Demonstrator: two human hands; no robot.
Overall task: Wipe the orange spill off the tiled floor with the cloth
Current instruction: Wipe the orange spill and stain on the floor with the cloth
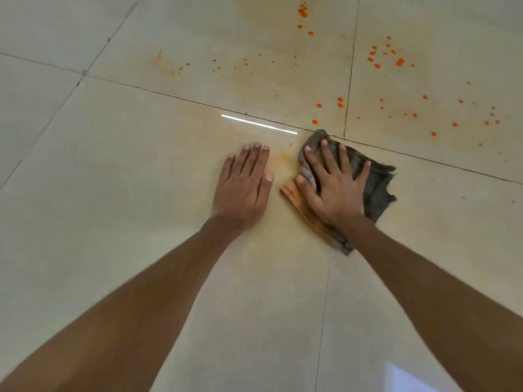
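Observation:
A crumpled grey cloth [376, 182] lies on the glossy beige tiled floor [119, 171], its near-left edge stained orange. My right hand [334, 188] presses flat on it with fingers spread. My left hand [243, 188] rests flat on the bare tile just left of the cloth, holding nothing. A faint orange smear [283, 159] sits between the two hands. Orange drops of the spill [339, 102] dot the tiles beyond the cloth, with thicker clusters at the far right [399, 62] and at the top [302, 11].
Dark grout lines [175, 97] cross the floor ahead of my hands and run toward me under my right forearm. A bright strip of light [259, 124] reflects on the tile beyond my left hand. Pale orange film [164, 63] marks the far tile.

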